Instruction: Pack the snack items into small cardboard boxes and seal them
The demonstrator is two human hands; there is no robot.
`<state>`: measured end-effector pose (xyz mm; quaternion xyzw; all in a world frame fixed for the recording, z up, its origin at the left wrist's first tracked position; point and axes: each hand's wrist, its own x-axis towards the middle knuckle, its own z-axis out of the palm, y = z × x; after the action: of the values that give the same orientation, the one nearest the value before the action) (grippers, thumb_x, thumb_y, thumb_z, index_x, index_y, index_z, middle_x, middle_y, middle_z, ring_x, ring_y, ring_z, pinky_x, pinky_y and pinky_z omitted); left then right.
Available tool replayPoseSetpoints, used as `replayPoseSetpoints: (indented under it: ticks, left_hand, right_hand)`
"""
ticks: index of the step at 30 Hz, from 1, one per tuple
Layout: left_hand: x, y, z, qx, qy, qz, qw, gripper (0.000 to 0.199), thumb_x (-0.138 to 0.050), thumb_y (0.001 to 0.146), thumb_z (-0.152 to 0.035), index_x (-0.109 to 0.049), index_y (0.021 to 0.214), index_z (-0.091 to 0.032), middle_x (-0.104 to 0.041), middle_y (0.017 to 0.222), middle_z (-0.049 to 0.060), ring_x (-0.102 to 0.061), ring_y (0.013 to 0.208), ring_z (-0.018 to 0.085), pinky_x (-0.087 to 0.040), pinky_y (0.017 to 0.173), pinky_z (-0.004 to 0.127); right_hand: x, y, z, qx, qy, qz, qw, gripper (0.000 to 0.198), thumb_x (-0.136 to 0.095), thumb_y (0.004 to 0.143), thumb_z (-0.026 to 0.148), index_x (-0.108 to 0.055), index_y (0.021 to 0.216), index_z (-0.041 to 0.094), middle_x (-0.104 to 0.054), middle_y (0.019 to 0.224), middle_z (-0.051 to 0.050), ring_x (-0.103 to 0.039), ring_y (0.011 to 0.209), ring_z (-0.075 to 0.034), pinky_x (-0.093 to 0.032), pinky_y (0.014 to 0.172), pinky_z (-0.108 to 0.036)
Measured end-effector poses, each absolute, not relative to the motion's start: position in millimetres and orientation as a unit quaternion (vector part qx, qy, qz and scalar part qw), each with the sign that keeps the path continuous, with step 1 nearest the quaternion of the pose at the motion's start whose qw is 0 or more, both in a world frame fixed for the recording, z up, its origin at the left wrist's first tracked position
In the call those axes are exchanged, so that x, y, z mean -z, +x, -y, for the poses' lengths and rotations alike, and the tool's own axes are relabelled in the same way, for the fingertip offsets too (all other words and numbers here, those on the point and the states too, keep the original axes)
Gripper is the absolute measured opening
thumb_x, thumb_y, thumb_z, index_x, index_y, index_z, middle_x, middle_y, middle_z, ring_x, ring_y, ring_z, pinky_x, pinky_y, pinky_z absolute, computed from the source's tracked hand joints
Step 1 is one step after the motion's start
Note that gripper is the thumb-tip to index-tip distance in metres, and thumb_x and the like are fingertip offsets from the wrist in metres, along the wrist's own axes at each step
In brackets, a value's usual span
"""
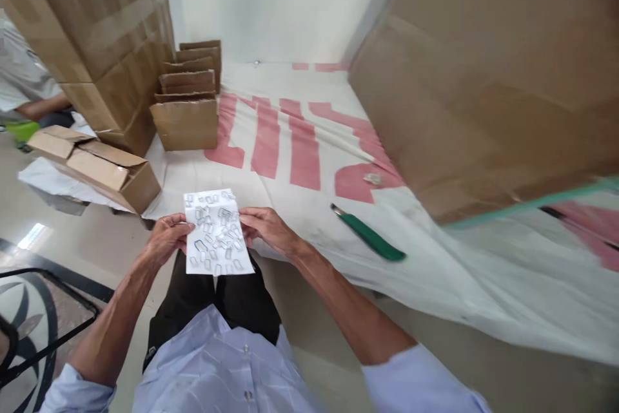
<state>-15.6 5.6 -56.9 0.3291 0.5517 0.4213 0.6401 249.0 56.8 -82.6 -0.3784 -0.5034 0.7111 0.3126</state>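
Observation:
Between my two hands is a white sheet of paper (213, 257) marked with many small outlined box-like drawings, one of them edged in blue. My left hand (167, 236) pinches its left edge, thumb on top. At the opposite edge, my right hand (265, 227) grips the paper with its fingers partly hidden behind. The sheet is held over my lap, at the near edge of the cloth-covered table (271, 197). To the right of my right hand, a green-handled cutter knife (370, 237) lies on the cloth.
Several small open cardboard boxes (188, 124) stand in a row at the back left, beside tall stacked cartons (111, 46). A long closed carton (104, 165) sits at the left edge. A large cardboard panel (493, 78) fills the right. Another person's arm (46, 105) shows far left.

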Motion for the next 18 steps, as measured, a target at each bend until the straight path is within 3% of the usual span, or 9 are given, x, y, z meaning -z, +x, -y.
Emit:
replayPoseSetpoints:
  ticks: [5, 12, 18]
  left_hand:
    - [42, -26, 29, -0.446, 0.305, -0.557, 0.631, 0.04, -0.099, 0.053, -0.037, -0.076, 0.074, -0.012, -0.074, 0.066, 0.007, -0.066, 0.05, 0.015, -0.053, 0.049, 0.024]
    - [5, -72, 78, -0.505, 0.239, -0.534, 0.635, 0.034, -0.098, 0.061, -0.027, -0.081, 0.086, -0.012, -0.082, 0.082, 0.013, -0.078, 0.069, 0.022, -0.064, 0.069, 0.03]
    - [-15, -143, 95, -0.566, 0.205, -0.583, 0.546, 0.028, -0.094, 0.059, -0.02, -0.077, 0.08, -0.013, -0.08, 0.074, 0.011, -0.075, 0.061, 0.023, -0.064, 0.061, 0.032]
  right_hand:
    - [82, 243, -49, -0.712, -0.378, 0.511, 0.299, 0.049, -0.087, 0.077, 0.059, -0.081, 0.1, 0.016, -0.073, 0.075, -0.005, -0.065, 0.058, -0.016, -0.052, 0.054, -0.029]
    - [80, 227, -48, -0.703, -0.395, 0.518, 0.285, 0.067, -0.092, 0.067, 0.071, -0.082, 0.106, 0.017, -0.079, 0.092, -0.011, -0.067, 0.066, -0.018, -0.054, 0.061, -0.034]
    - [86, 216, -52, -0.695, -0.417, 0.509, 0.289, 0.067, -0.096, 0.059, 0.069, -0.081, 0.1, 0.018, -0.078, 0.089, -0.009, -0.065, 0.064, -0.017, -0.052, 0.06, -0.032]
